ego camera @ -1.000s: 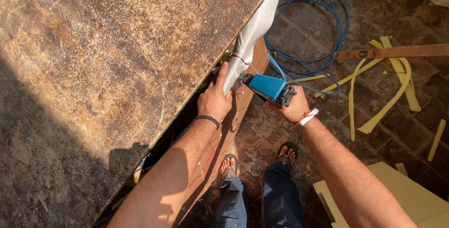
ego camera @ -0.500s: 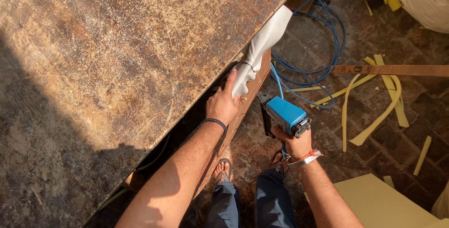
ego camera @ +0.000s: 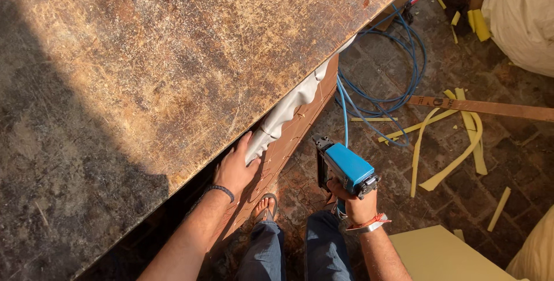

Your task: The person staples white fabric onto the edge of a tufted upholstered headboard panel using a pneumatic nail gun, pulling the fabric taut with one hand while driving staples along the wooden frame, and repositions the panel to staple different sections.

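The left hand [ego camera: 234, 168] presses its spread fingers [ego camera: 245, 142] flat on the white fabric [ego camera: 285, 116], pulled over the wooden panel [ego camera: 294, 137] just below the tabletop [ego camera: 173, 67] edge. Keep the fabric taut beside those fingers. The right hand [ego camera: 355, 203] is closed around the blue staple gun [ego camera: 343, 165], held apart from the panel. The gun's nose and the fabric's upper edge are hidden.

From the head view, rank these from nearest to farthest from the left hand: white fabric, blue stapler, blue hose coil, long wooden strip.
1. White fabric: touching the left hand, at the board edge.
2. Blue stapler: just right, in the right hand.
3. Blue hose coil: on the floor, up and right.
4. Long wooden strip: far right.
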Action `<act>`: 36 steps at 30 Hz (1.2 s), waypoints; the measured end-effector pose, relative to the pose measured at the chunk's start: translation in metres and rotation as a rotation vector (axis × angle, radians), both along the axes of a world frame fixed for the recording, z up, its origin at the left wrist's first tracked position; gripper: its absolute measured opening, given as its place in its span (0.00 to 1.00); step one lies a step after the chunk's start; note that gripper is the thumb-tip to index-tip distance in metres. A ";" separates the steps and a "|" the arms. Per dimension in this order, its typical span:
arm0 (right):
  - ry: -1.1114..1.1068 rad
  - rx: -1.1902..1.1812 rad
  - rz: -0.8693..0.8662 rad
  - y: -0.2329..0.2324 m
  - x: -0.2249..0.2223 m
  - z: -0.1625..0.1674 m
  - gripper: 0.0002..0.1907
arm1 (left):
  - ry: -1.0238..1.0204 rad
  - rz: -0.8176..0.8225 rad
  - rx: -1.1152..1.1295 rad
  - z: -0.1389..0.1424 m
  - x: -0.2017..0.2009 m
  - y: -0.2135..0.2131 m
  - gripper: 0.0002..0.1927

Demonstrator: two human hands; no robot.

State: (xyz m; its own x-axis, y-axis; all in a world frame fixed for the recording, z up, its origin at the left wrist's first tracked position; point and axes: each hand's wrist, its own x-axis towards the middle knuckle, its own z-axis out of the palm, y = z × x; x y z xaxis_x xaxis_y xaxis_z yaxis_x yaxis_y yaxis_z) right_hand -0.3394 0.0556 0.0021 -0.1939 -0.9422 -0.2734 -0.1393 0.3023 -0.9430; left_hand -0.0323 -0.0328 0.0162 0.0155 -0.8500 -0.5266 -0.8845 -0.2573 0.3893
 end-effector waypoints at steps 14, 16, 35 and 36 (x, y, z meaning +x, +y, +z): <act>-0.446 0.177 -0.092 0.040 0.105 0.035 0.13 | -0.222 0.436 -0.137 -0.043 0.177 0.087 0.25; -0.559 0.169 -0.107 0.050 0.122 0.046 0.16 | -0.357 0.369 0.172 -0.033 0.168 0.092 0.25; -1.143 0.039 -0.425 0.119 0.182 0.292 0.31 | 0.459 -0.465 -0.505 0.306 0.036 0.146 0.39; -1.178 -0.031 -0.455 0.117 0.174 0.298 0.31 | 0.439 -0.523 -0.539 0.318 0.031 0.140 0.37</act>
